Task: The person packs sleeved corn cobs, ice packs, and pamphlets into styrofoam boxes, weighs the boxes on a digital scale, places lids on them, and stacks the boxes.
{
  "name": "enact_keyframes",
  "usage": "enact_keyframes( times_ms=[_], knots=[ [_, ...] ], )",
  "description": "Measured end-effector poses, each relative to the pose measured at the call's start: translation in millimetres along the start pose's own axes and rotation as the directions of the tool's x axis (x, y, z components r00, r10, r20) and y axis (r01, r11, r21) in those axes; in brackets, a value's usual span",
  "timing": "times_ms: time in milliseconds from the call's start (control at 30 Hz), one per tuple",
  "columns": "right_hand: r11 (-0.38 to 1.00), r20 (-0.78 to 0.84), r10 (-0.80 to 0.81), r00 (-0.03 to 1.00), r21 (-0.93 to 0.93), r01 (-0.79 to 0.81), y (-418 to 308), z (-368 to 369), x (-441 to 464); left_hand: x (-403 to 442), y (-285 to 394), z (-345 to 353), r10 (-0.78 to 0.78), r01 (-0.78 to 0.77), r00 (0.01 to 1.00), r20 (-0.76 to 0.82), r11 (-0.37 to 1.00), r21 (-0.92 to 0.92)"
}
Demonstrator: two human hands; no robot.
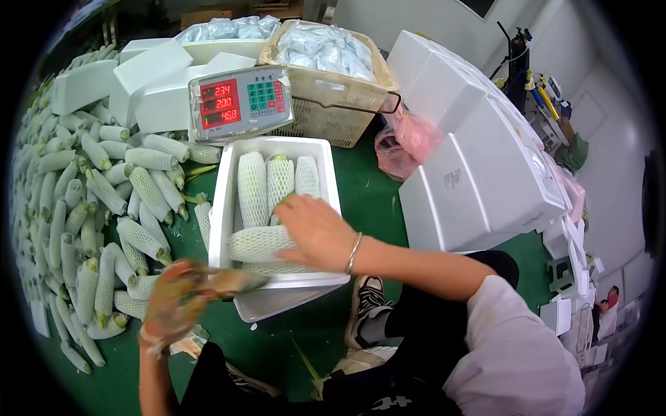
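A white foam box [216,229] sits on the scale below its display, holding several ears of corn in white foam netting. Three ears stand lengthwise at the far end. Nearer to me, an ear of corn [258,244] lies crosswise on top, and my right hand [312,232] is closed around its right end. Another netted ear shows partly beneath it. My left hand [173,305], in a stained glove, is beside the box's near left corner, smeared by motion. From it a blurred, blade-like thing [239,282] points right over the box's rim.
A large heap of netted corn [104,208] covers the left side. The scale display [239,104] stands behind the box. Beyond it are foam lids [149,73] and a crate [333,87] of bagged packs. Stacked foam boxes [472,166] and a pink bag [409,142] stand right.
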State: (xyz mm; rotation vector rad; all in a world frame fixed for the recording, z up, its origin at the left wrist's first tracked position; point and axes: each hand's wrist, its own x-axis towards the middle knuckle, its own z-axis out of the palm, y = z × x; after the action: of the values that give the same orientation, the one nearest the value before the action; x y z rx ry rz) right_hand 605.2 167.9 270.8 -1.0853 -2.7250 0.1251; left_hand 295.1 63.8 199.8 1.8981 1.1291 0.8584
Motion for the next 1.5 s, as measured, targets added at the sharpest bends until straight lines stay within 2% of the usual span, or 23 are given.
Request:
enact_keyframes(
  times_ms=[33, 100, 133, 300, 367, 433, 500, 667, 767, 867, 967, 1033, 1067, 1100, 1133, 1167, 1200, 1300, 1333, 1367, 1400, 1467, 1500],
  knots=[
    [0.999, 0.131, 0.032, 0.991, -0.022, -0.030, 14.2, 11.3, -12.5, 25.4, 5.3, 1.1, 0.269, -0.380, 0.917, 0.296, 0.817, 0.435],
    [0.998, 0.283, 0.059, 0.957, -0.031, -0.052, 34.6, 23.0, -26.6, 49.9, -6.2, 42.8, 0.329, -0.531, 0.833, 0.445, 0.700, 0.477],
    [0.999, 0.300, 0.047, 0.953, -0.016, -0.045, 43.9, 21.5, -23.6, 75.1, 42.9, 56.6, -0.072, -0.356, 0.817, 0.573, 0.717, 0.599],
    [0.991, 0.267, -0.130, 0.955, 0.022, 0.129, 77.9, -11.4, -4.3, 52.5, 14.0, 134.0, 0.159, -0.250, 0.961, 0.225, 0.848, 0.467],
    [0.965, 0.357, -0.235, 0.904, 0.199, 0.172, 78.7, -24.5, -4.2, 55.7, 57.1, 147.3, -0.086, 0.035, 0.980, 0.180, 0.962, 0.269],
    [0.916, 0.440, -0.305, 0.845, 0.379, 0.133, 93.1, 5.0, -5.3, 53.9, 58.3, 155.2, 0.124, -0.168, 0.977, 0.171, 0.947, 0.274],
    [0.872, 0.426, -0.342, 0.838, 0.476, 0.114, 105.9, 32.3, -1.3, 56.6, 67.0, 154.9, 0.046, -0.083, 0.986, 0.157, 0.967, 0.240],
    [0.967, 0.609, -0.206, 0.766, 0.004, 0.256, 89.3, 40.6, 24.1, 61.9, 51.4, 153.3, -0.002, -0.100, 0.932, 0.363, 0.960, 0.261],
    [0.934, 0.555, -0.172, 0.814, -0.170, 0.313, 80.4, 34.7, 27.6, 79.6, 75.9, 117.8, 0.033, 0.030, 0.936, 0.351, 0.984, -0.173],
    [0.981, 0.560, -0.120, 0.820, -0.059, 0.184, 83.8, 36.8, 26.4, 121.6, 108.8, 63.2, 0.054, -0.050, 0.949, 0.311, 0.999, -0.022],
    [0.973, 0.375, -0.213, 0.902, 0.162, 0.163, 90.8, 22.3, 16.8, 142.3, 56.7, 35.4, -0.010, -0.059, 0.991, 0.135, 0.866, 0.497],
    [0.916, 0.097, -0.237, 0.967, 0.353, 0.189, 100.5, 3.7, 1.1, 166.4, 67.8, 14.8, -0.588, 0.439, 0.787, 0.189, 0.748, 0.498],
    [0.899, 0.074, -0.199, 0.977, 0.410, 0.152, 111.0, -3.1, -4.8, 162.8, 33.4, 10.8, -0.103, -0.066, 0.978, 0.180, 0.667, 0.742],
    [0.875, 0.058, -0.150, 0.987, 0.472, 0.105, 122.4, -8.5, -12.9, 161.7, -9.5, 13.0, 0.375, -0.452, 0.862, 0.342, 0.260, 0.853],
    [0.844, 0.052, -0.095, 0.994, 0.533, 0.053, 132.8, -12.8, -24.5, 169.5, -23.7, 25.7, 0.119, -0.170, 0.985, 0.121, 0.712, 0.681],
    [0.845, 0.152, -0.038, 0.988, 0.533, -0.050, 137.8, -23.6, -36.7, 180.4, -29.8, 37.8, -0.226, 0.206, 0.974, 0.022, 0.922, 0.328],
    [0.841, 0.244, 0.022, 0.970, 0.520, -0.150, 143.0, -36.5, -47.6, 190.4, -35.1, 43.8, -0.547, 0.552, 0.834, 0.074, 0.829, -0.088],
    [0.890, 0.326, 0.103, 0.940, 0.391, -0.233, 169.7, -56.7, -82.1, 203.8, 1.8, 53.8, -0.198, 0.094, 0.979, 0.058, 0.679, 0.728],
    [0.902, 0.323, 0.111, 0.940, 0.364, -0.232, 179.2, -56.7, -84.7, 202.1, -19.9, 49.8, -0.055, 0.017, 0.998, 0.034, 0.733, 0.680],
    [0.917, 0.238, 0.122, 0.964, 0.344, -0.201, 190.5, -54.9, -84.4, 204.4, 21.0, 51.3, -0.250, 0.193, 0.968, -0.005, 0.735, 0.650],
    [0.935, 0.148, 0.130, 0.980, 0.310, -0.171, 202.8, -52.3, -79.1, 205.3, 32.8, 54.9, -0.148, 0.099, 0.988, -0.042, 0.396, 0.913],
    [0.958, -0.028, 0.151, 0.988, 0.252, -0.139, 229.5, -55.5, -50.2, 214.1, 38.5, 67.0, 0.296, -0.074, 0.954, -0.054, 0.404, 0.912],
    [0.962, -0.171, 0.142, 0.975, 0.256, -0.095, 249.8, -54.6, -28.1, 215.4, 40.9, 80.0, 0.121, 0.027, 0.973, -0.195, 0.782, 0.622]
  ],
)
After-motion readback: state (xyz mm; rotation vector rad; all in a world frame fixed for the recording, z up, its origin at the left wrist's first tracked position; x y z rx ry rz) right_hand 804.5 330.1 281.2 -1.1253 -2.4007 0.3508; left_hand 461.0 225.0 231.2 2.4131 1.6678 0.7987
